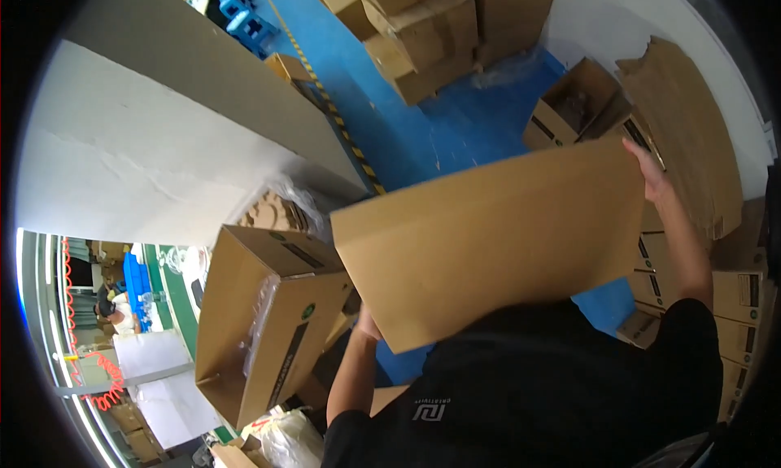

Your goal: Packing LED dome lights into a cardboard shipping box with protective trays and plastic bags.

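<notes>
A large plain brown cardboard box is held up in front of my body, its broad face tilted toward me. Whether it is folded flat or opened out, I cannot tell. My right hand grips its far right edge, with some fingers behind the board. At the lower left edge, my left hand holds the other end, and its fingers are mostly hidden. Just left of that hand stands an open carton with a dark printed strip and clear plastic wrap inside.
Stacked cartons stand on the blue floor ahead. To the right are an open carton, a leaning cardboard sheet and more stacked boxes. A white pillar rises at left. A person is beyond a green bench.
</notes>
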### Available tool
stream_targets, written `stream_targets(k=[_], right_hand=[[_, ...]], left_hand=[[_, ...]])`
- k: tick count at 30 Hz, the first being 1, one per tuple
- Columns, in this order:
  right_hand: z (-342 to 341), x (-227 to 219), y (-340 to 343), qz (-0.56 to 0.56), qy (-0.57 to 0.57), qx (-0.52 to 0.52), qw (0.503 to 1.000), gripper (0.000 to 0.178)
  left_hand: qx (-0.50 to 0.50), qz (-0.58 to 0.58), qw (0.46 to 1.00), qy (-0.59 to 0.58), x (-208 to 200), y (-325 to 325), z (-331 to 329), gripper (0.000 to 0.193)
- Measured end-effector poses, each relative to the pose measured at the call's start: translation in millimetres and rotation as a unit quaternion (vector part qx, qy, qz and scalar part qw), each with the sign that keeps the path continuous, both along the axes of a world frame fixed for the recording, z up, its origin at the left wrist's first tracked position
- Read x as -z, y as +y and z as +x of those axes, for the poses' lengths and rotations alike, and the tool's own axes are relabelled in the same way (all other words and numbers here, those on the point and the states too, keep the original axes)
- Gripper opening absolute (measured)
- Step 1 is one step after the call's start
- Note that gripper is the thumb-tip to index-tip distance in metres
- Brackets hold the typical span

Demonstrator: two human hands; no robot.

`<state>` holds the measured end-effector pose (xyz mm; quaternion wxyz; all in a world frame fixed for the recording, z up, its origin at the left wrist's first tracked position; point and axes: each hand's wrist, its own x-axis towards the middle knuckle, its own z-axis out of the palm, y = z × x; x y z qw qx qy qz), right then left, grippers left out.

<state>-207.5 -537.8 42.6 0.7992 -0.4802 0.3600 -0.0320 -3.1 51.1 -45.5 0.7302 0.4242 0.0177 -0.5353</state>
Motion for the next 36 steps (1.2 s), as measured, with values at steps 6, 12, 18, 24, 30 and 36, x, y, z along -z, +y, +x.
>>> stream_targets(k=[6, 12, 18, 24, 30, 36], right_hand=[[18.7, 18.4, 13.0, -0.032, 0.053, 0.027, 0.998, 0.052], [16.4, 20.9, -5.0, -0.02, -0.052, 0.012, 0.998, 0.054], [40.7, 1.6, -11.6, -0.029, -0.124, -0.014, 0.992, 0.049], [23.6, 11.4, 3.9, -0.02, -0.099, 0.001, 0.995, 0.045], [27.4, -6.2, 19.1, 0.038, -0.061, 0.019, 0.997, 0.04], [45.0, 11.6, 8.7, -0.002, 0.035, 0.013, 0.999, 0.038]], left_hand=[[-0.122, 0.113, 0.954, -0.249, -2.5, 15.1, 45.3, 0.084], [-0.081, 0.178, 0.868, -0.456, -69.8, -17.9, 79.9, 0.071], [-0.145, 0.091, 0.867, -0.468, -121.3, -67.0, 131.3, 0.068], [-0.185, 0.081, 0.897, -0.393, -105.4, -86.3, 123.0, 0.05], [-0.167, 0.029, 0.949, -0.265, -88.4, -69.6, 122.6, 0.033], [-0.158, 0.119, 0.941, -0.273, -54.4, -64.0, 130.6, 0.022]])
